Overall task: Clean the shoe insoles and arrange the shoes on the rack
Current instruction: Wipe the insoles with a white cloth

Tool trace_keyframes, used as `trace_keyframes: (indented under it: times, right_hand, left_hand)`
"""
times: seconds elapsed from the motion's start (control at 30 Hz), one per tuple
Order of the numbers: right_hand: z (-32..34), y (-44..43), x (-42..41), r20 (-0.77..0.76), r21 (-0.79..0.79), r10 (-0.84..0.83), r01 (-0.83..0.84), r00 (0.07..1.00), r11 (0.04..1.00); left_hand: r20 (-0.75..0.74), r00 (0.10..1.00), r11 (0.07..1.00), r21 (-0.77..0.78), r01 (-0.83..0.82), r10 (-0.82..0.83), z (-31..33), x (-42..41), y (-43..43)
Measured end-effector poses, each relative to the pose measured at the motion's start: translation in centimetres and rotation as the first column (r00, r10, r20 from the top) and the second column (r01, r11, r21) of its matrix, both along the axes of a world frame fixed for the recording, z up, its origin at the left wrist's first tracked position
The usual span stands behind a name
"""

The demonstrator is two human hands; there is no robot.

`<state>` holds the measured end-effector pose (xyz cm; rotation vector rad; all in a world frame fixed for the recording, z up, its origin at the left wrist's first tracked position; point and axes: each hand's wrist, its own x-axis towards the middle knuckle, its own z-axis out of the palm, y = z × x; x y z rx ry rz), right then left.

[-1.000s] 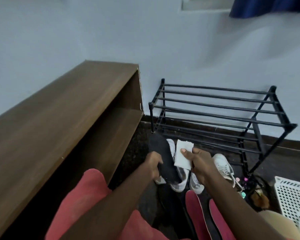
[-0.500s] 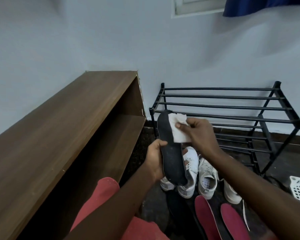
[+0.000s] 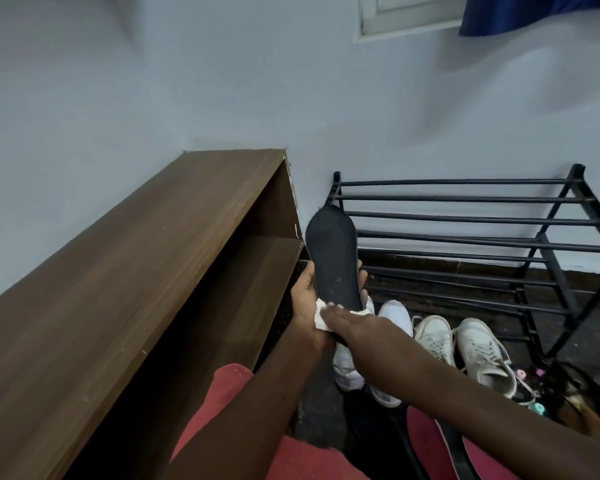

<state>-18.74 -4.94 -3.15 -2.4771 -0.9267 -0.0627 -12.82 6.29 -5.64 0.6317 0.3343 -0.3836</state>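
We see dim, even indoor light, soft grey shadows on the wall [image 3: 153, 91], deep shade inside the wooden shelf [image 3: 146, 299], mild blur throughout, rack [image 3: 465, 240] bars bending slightly toward the edge.

The insole [image 3: 333, 258] your left hand [image 3: 305, 299] grips is matt black, with a cloth-like face (a few pale specks show near your fingers). Under your right hand [image 3: 350, 322] lies a white wipe [image 3: 321, 318], soft and crumpled, either paper or thin cloth. Beyond both hands, the rack [image 3: 465, 218] is black metal rod with a dull sheen. Left of your left hand, the shelf [image 3: 136, 271] is brown wood-grain board, smooth and matt. Right of your right hand, the sneakers [image 3: 433, 336] look like smooth white leather with woven laces.
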Motion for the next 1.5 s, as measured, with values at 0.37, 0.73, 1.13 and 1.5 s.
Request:
trace_keyframes:
  times: [0.37, 0.73, 1.13, 1.5]
  right_hand:
    - [1.3, 0.4, -3.7, -0.091, 0.086, -0.339, 0.347, 0.936, 0.934]
    - [0.7, -0.8, 1.2, -0.043, 0.356, -0.398, 0.387, 0.916, 0.851]
    - [0.3, -1.9, 2.9, 0.253, 0.068, -0.018, 0.001, 0.967, 0.998]
    - [-0.8, -2.7, 2.7, 0.282, 0.134, 0.161, -0.205, 0.946, 0.970]
  left_hand:
    - [-0.109, 0.994, 1.000, -0.015, -0.023, 0.022, 1.9, -3.7, -1.1]
    - [-0.035, 0.995, 0.993, 0.060, 0.097, -0.095, 2.3, -4.2, -2.0]
    - [-0.002, 0.994, 0.994, -0.021, 0.111, -0.111, 2.4, -0.6, -0.5]
    - [0.033, 0.994, 0.994, -0.050, 0.102, -0.100, 1.4, 1.8, 0.0]
